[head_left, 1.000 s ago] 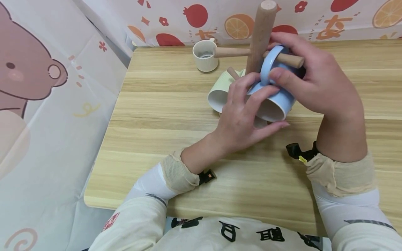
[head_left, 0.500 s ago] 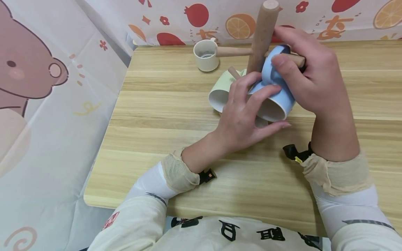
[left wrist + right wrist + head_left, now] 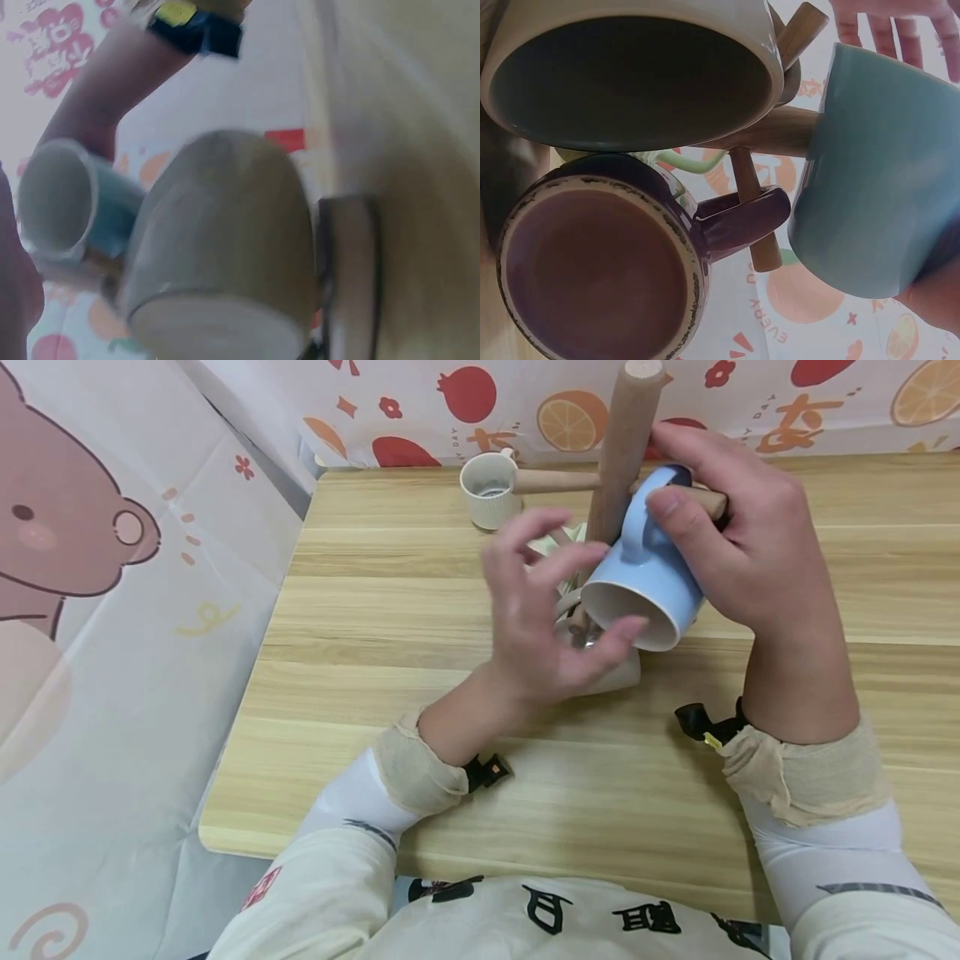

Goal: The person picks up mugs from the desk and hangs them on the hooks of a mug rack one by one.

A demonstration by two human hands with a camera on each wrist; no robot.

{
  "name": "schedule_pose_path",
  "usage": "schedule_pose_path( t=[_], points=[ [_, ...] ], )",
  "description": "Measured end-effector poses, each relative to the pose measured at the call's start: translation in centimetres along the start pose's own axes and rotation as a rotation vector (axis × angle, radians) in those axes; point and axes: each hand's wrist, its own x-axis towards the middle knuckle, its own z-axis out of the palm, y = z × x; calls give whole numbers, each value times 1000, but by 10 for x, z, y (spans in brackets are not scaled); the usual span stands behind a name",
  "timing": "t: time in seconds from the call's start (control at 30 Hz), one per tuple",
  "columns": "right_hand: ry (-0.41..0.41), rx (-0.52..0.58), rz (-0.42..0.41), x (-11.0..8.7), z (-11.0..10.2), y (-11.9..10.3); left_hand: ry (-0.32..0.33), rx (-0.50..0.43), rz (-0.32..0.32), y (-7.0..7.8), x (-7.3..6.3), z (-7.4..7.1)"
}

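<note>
A light blue mug (image 3: 652, 568) hangs tilted by its handle on a peg of a wooden mug tree (image 3: 626, 443), its mouth toward me. My right hand (image 3: 750, 535) grips it from the right, the thumb at the handle and the peg end. My left hand (image 3: 543, 610) is left of this mug with fingers spread, slightly blurred and holding nothing. Behind and below the left hand, a whitish mug (image 3: 618, 675) shows partly; it looms large as a greyish mug (image 3: 225, 225) in the left wrist view. A dark purple mug (image 3: 600, 270) hangs on a lower peg in the right wrist view.
A white ribbed cup (image 3: 491, 497) is at the back left, by the end of another peg. The wooden table (image 3: 360, 693) meets a fruit-print cloth (image 3: 495, 410) at the back. A pale green mug is mostly hidden behind the left hand.
My left hand has let go of the blue mug and drawn back to the left, its fingers spreading. My right thumb has moved up over the mug's handle.
</note>
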Motion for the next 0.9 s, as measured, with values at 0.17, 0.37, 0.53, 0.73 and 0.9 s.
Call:
schedule_pose_path(
  t=[0.17,0.37,0.53,0.73,0.9],
  points=[
    [-5,-3,35,-2,0,0,130,-2,-23,-17,17,-14],
    [-7,-44,34,-3,-2,1,20,-166,-194,-25,28,-29],
    [-26,-79,27,-5,-4,1,-31,-311,-280,-23,30,-27],
    [-40,-78,26,-6,-5,2,-9,-333,-314,-24,29,-25],
    [-47,-69,34,-6,-5,3,-11,-284,-295,-25,28,-25]
  ],
)
